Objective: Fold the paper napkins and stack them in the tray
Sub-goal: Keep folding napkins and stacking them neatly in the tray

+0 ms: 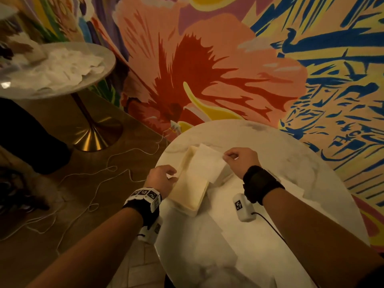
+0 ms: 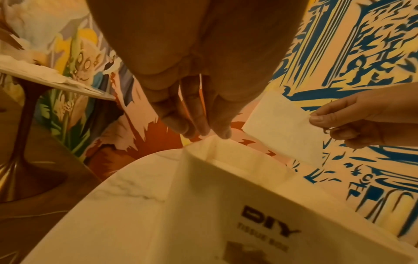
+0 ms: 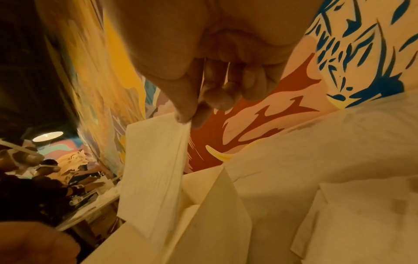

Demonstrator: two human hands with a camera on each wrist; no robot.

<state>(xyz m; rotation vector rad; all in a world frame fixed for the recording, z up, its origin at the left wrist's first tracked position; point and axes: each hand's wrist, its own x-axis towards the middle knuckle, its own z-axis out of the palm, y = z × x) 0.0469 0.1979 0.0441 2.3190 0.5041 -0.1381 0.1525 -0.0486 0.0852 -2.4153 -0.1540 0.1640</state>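
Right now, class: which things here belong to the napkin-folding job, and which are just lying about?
Belonging to the job:
folded napkin, pinched by the right hand
cream tissue box, serving as the tray, touched by the left hand
loose napkins on the marble table

Lying about:
white cord on the floor
second table

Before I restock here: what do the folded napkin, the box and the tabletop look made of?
Folded napkin: thin matte embossed paper, faint texture lines. Box: seemingly stiff cream card or board, creased edges, printed "DIY". Tabletop: glossy pale marble or imitation, grey veins.
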